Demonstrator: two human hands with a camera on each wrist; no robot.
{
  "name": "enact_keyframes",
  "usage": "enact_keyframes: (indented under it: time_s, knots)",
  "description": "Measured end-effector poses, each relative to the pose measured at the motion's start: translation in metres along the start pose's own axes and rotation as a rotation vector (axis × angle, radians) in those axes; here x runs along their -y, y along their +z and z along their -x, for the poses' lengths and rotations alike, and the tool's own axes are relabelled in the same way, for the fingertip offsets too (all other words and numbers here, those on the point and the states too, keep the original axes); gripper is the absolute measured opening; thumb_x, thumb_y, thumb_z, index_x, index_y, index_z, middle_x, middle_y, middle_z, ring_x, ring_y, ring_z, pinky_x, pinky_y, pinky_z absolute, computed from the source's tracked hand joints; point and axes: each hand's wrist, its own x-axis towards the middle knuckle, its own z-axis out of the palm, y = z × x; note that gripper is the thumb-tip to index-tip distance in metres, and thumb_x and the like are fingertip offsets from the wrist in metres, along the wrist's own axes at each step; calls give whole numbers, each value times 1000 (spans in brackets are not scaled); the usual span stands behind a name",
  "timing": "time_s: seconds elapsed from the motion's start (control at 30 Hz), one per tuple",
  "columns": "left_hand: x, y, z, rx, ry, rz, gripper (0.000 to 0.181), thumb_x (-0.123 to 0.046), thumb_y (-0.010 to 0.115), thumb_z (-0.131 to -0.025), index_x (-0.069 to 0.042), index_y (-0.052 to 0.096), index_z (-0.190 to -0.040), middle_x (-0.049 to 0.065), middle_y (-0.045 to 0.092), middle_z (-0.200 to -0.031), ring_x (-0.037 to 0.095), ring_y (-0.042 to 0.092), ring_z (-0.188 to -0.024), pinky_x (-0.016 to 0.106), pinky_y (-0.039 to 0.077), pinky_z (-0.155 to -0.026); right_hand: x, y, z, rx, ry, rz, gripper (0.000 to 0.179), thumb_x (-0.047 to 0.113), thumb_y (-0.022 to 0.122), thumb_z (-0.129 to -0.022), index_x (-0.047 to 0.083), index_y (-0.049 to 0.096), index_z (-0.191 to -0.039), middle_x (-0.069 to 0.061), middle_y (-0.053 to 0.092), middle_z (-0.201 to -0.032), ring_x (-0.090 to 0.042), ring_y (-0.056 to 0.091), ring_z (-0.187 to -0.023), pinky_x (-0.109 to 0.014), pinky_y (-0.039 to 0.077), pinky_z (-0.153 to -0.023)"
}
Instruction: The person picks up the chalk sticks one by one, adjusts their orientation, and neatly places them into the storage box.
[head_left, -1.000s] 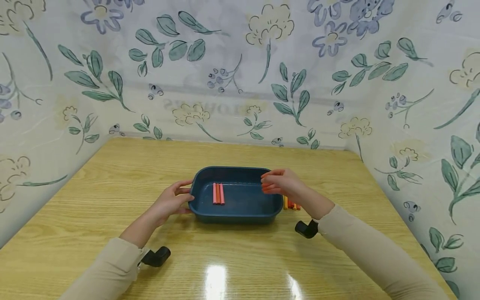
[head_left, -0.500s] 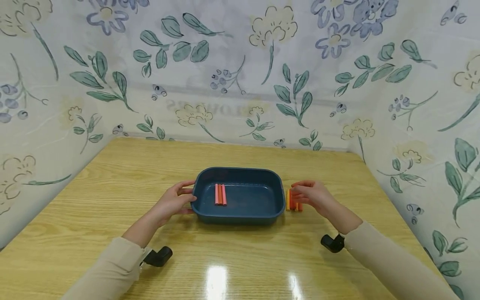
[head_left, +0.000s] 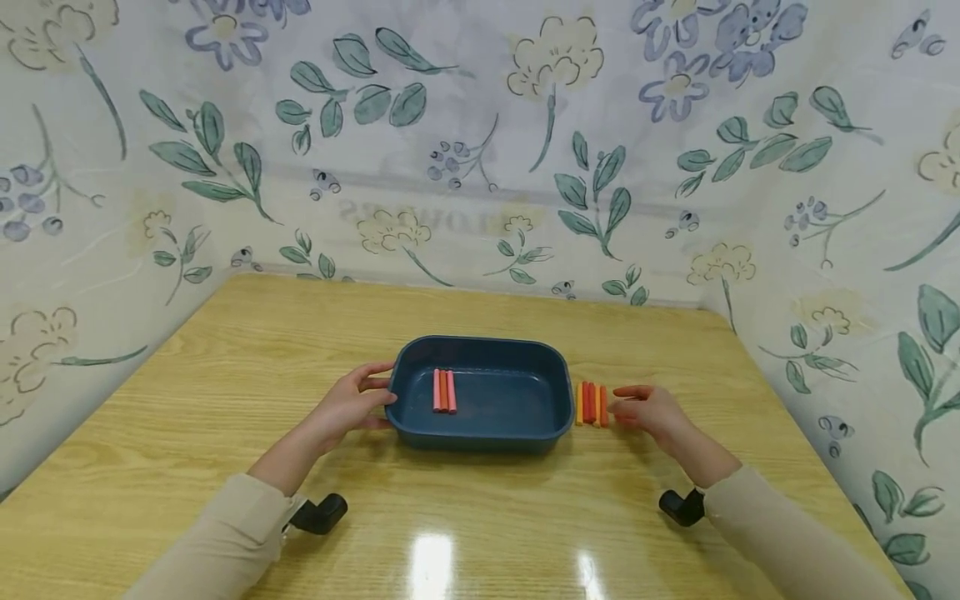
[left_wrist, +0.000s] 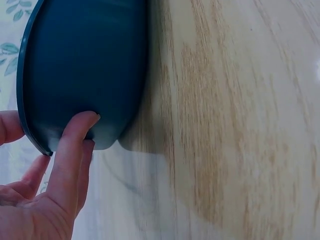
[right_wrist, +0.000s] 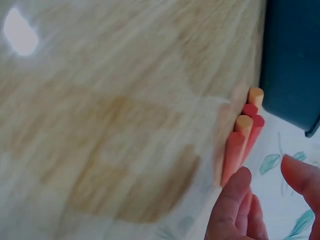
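Note:
A dark blue rectangular tub stands on the wooden table. My left hand holds its left end, thumb at the rim and fingers against the outer wall. Three round, chalk-like sticks, pink and orange-red, lie side by side inside, toward the left. Outside the tub's right end lies a row of several similar sticks in yellow, red and orange. My right hand is just right of that row, thumb and fingers apart; in the right wrist view its fingertips are close to the nearest orange-red stick.
Floral cloth hangs behind the table and along both sides. A black wrist camera sticks out by the left sleeve, another black camera by the right. The wooden tabletop extends in front of the tub.
My right hand has moved from over the tub's right end to the right and down, beyond the outer row of sticks. My left hand keeps its place on the tub.

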Motion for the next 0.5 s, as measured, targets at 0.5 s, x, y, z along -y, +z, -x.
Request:
enact_keyframes:
  time_s: [0.5]
  knots:
    - [1, -1, 1, -3, 10, 3, 57, -1, 48, -92, 1, 25, -144, 31, 32, -136, 38, 54, -106, 44, 54, -76, 0, -6, -23, 201, 66, 71, 73, -10, 62, -81, -9, 21, -142, -14, 48, -92, -16, 57, -71, -32, 55, -71]
